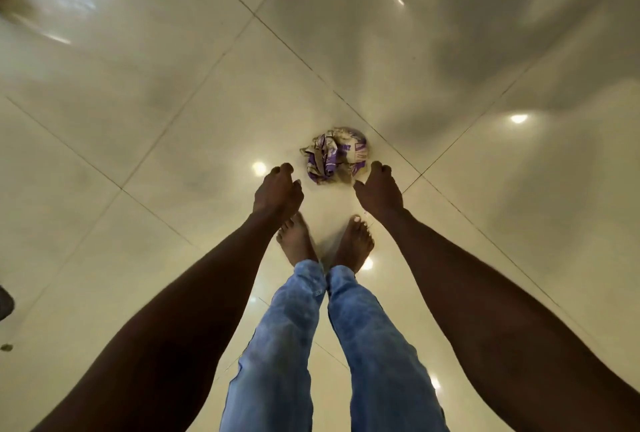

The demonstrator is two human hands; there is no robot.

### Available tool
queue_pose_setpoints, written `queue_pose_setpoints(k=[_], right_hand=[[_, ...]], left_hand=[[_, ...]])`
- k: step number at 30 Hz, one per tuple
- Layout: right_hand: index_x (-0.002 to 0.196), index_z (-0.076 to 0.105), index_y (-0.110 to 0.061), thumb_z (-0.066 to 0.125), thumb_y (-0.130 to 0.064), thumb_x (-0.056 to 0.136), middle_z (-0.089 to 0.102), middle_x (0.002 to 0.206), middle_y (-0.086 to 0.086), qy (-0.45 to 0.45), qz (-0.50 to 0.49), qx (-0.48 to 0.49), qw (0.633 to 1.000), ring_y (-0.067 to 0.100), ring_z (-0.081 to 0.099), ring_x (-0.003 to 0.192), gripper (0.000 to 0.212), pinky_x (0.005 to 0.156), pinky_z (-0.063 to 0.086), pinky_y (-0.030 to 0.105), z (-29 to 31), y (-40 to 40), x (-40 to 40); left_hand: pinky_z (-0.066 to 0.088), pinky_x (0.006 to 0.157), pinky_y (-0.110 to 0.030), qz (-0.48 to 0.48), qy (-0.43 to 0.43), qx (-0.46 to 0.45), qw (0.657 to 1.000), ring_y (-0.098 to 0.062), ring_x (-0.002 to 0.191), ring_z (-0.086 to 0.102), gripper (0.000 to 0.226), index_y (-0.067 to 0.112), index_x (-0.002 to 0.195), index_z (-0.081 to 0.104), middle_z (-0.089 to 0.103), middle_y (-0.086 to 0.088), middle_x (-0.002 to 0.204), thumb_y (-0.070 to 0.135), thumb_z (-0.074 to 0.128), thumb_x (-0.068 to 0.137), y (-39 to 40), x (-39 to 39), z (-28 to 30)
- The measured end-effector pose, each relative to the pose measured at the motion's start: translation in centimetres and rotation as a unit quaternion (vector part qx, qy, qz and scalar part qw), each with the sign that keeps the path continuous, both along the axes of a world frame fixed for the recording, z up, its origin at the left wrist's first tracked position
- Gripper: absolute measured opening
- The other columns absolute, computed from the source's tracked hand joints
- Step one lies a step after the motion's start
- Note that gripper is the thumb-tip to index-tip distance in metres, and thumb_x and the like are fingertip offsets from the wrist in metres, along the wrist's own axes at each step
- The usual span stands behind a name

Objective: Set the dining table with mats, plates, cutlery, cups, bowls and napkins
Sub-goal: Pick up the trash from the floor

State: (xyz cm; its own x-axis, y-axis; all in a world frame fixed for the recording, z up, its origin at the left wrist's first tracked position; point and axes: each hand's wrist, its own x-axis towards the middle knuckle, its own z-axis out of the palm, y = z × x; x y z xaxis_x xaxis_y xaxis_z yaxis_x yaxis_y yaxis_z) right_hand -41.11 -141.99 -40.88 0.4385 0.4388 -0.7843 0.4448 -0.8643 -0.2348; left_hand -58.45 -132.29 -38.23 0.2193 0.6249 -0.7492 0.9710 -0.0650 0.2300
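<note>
Between both hands (pixel 277 189) (pixel 379 189): crumpled napkin (pixel 334 154).

Item count: one crumpled purple-and-cream wrapper (pixel 335 154) on the tiled floor (pixel 173 102). Two hands: left hand (pixel 277 189), right hand (pixel 379 191). Two bare feet: left foot (pixel 296 241), right foot (pixel 355 243). Two denim trouser legs (pixel 346 345).

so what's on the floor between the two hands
In the head view, a crumpled purple and white wrapper lies on the tiled floor between the left hand and right hand, neither clearly touching it.
</note>
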Motion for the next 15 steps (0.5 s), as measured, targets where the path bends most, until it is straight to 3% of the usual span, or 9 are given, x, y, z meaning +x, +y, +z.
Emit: queue_pose_setpoints(k=[4, 6, 8, 11, 15], right_hand=[[0.15, 0.018, -0.009, 0.068, -0.047, 0.085, 0.029, 0.15, 0.016, -0.014, -0.087, 0.004, 0.996, 0.038, 0.041, 0.13, 0.091, 0.093, 0.046, 0.047, -7.2, 3.3, -0.4], [0.154, 0.009, -0.01, 0.07, -0.044, 0.085, 0.022, 0.155, 0.015, -0.001, -0.127, -0.01, 0.992, 0.039, 0.038, 0.134, 0.098, 0.097, 0.044, 0.046, -9.9, 4.5, -0.2], [0.153, 0.015, -0.01, 0.068, -0.036, 0.088, 0.032, 0.152, 0.016, 0.016, -0.162, -0.028, 0.986, 0.038, 0.043, 0.131, 0.088, 0.098, 0.043, 0.041, -12.2, 4.8, 0.1], [0.135, 0.05, -0.005, 0.066, -0.028, 0.087, 0.058, 0.132, 0.018, 0.018, -0.194, -0.041, 0.98, 0.036, 0.056, 0.119, 0.055, 0.09, 0.047, 0.035, -13.8, 4.5, 0.5], [0.118, 0.063, -0.002, 0.065, -0.02, 0.083, 0.066, 0.116, 0.018, 0.009, -0.238, -0.032, 0.971, 0.037, 0.062, 0.106, 0.04, 0.073, 0.045, 0.031, -11.6, 4.6, -0.4]], left_hand=[[0.045, 0.089, -0.043, 0.006, -0.026, 0.007, 1.0, -0.033, 0.124, 0.049, 0.043, 0.011, 0.14, 0.04, 0.047, -0.014, 0.14, 0.026, 0.045, 0.1, 0.6, 0.9, -6.1], [0.045, 0.089, -0.043, 0.016, -0.037, 0.011, 0.999, -0.034, 0.124, 0.049, 0.043, 0.01, 0.14, 0.04, 0.047, -0.015, 0.141, 0.025, 0.046, 0.1, 0.8, 1.1, -8.1], [0.045, 0.088, -0.042, 0.022, -0.042, 0.008, 0.999, -0.034, 0.122, 0.05, 0.043, 0.009, 0.139, 0.041, 0.047, -0.014, 0.141, 0.026, 0.046, 0.1, 0.9, 0.9, -9.4], [0.045, 0.085, -0.041, 0.03, -0.036, 0.002, 0.999, -0.033, 0.12, 0.053, 0.042, 0.01, 0.139, 0.043, 0.047, -0.013, 0.142, 0.026, 0.046, 0.1, 0.9, 0.0, -9.9], [0.045, 0.085, -0.041, 0.046, -0.033, 0.014, 0.998, -0.033, 0.12, 0.052, 0.04, 0.009, 0.137, 0.044, 0.049, -0.014, 0.139, 0.024, 0.046, 0.1, 1.2, -1.2, -8.1]])
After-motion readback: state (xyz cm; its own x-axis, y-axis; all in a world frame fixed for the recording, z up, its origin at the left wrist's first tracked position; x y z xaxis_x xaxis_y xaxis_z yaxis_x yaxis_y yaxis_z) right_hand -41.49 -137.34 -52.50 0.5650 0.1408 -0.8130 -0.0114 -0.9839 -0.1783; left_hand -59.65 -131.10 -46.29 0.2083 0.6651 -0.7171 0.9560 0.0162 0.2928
